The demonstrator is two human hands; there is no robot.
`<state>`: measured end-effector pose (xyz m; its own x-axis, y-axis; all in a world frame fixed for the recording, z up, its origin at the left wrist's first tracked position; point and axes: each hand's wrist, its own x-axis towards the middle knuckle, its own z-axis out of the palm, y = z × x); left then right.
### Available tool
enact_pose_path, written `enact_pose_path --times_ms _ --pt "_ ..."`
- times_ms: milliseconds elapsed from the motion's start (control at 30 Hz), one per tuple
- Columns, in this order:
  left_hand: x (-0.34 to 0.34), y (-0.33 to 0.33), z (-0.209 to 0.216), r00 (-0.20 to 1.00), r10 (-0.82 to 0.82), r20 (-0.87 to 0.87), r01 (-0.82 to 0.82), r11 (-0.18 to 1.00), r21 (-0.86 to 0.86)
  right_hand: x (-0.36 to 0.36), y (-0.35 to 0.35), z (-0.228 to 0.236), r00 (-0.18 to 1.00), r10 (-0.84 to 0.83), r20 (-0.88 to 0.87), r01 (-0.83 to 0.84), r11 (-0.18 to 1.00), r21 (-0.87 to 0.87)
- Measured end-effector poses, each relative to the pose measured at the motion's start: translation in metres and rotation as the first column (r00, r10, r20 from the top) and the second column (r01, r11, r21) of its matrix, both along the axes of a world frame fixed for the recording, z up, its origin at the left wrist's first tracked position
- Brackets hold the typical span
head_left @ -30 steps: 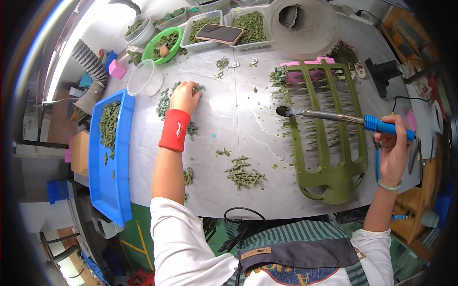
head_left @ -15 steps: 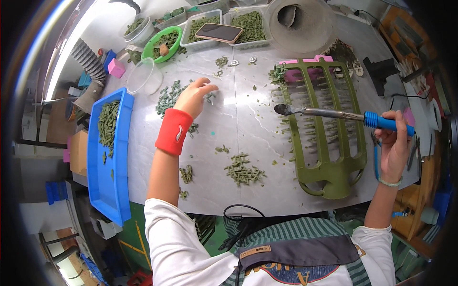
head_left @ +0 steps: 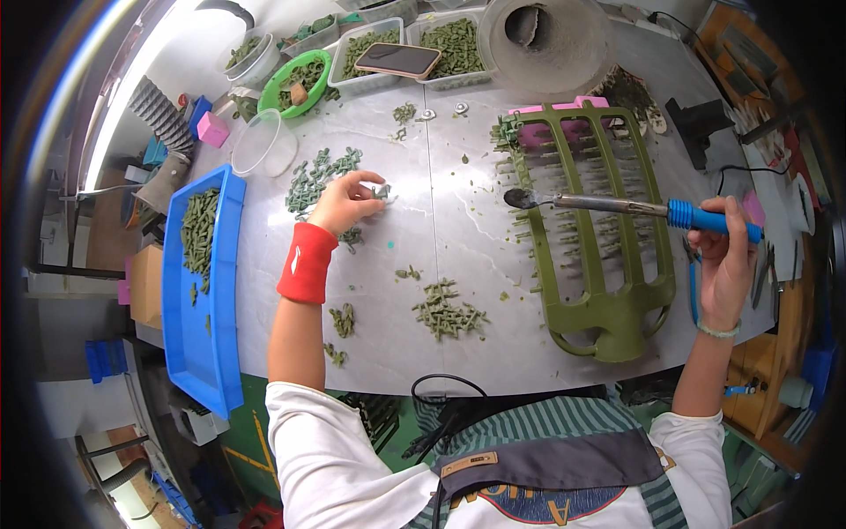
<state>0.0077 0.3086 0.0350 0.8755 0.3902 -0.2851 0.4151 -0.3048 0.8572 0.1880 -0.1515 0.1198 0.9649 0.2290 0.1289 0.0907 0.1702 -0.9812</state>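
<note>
My left hand, with a red wristband below it, pinches a small grey-green piece between thumb and fingertips. Beside that hand lies a loose heap of grey-green pieces, partly covered by it. In my right hand is a blue-handled soldering iron, held level, its dark spoon-shaped tip pointing left. The iron passes above an olive-green rack with long bars, a rounded near end and many small green pieces sticking out along the bars. A pink block sits at the rack's far end.
Olive-green pieces lie heaped on the grey table. On the left stands a blue tray with more pieces. Clear tubs, a green bowl, a phone and a large round container line the back. A black stand is at far right.
My left hand has come slightly nearer and to the left, its fingers closing on a small grey-green piece. My right hand holds the iron almost unchanged.
</note>
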Motion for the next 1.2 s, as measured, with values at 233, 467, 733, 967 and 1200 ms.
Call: enact_pose_path --times_ms 233,467,733,967,1200 --pt "0.018 -0.053 0.015 0.985 0.03 0.17 -0.034 0.999 0.022 0.002 -0.004 -0.002 1.0 0.0 0.013 -0.001 0.999 0.053" --pt "0.079 -0.139 0.05 0.894 -0.087 0.44 0.025 0.989 0.144 0.007 0.004 -0.008 0.998 -0.055 0.037 0.053 0.997 0.056" --pt "0.112 -0.145 0.047 0.804 -0.349 0.482 -0.166 0.646 0.745 0.016 0.016 -0.021 0.998 -0.031 0.059 0.024 0.993 0.117" --pt "0.123 -0.149 0.045 0.825 -0.388 0.411 -0.134 0.573 0.809 0.024 0.024 -0.032 0.999 -0.02 0.048 0.012 0.987 0.158" --pt "0.117 -0.144 0.049 0.847 -0.383 0.368 -0.142 0.505 0.852 0.025 0.022 -0.028 0.995 -0.03 0.098 0.016 0.989 0.147"
